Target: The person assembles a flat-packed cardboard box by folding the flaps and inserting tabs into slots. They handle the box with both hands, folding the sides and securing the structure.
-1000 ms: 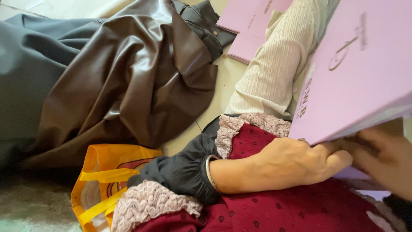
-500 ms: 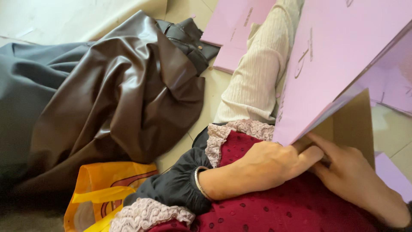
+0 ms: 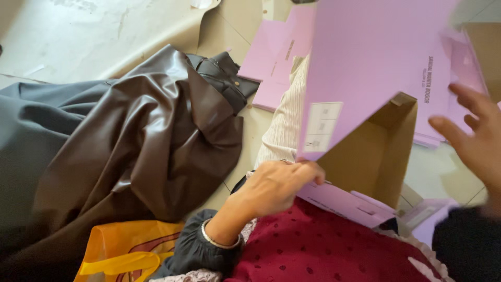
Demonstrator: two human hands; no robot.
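A flat pink cardboard box blank (image 3: pixel 376 68) with a brown inside is partly unfolded over my lap. My left hand (image 3: pixel 274 185) grips its lower corner, thumb and fingers pinched on the edge. My right hand (image 3: pixel 472 138) hovers at the blank's right side with fingers spread, holding nothing. A pink flap (image 3: pixel 349 203) lies across my dark red dotted garment (image 3: pixel 323 250). My leg in cream ribbed fabric (image 3: pixel 284 130) stretches under the blank.
A dark brown leather-like garment (image 3: pixel 141 141) lies heaped on the floor at left, over grey cloth (image 3: pixel 31 130). More pink flat blanks (image 3: pixel 274 57) lie on the tiled floor beyond. An orange and yellow plastic bag (image 3: pixel 125 256) sits at the bottom left.
The pink blank has swung up and opened, showing its brown inside. My right hand has let go of it and moved out to the right. The camera tilted upward.
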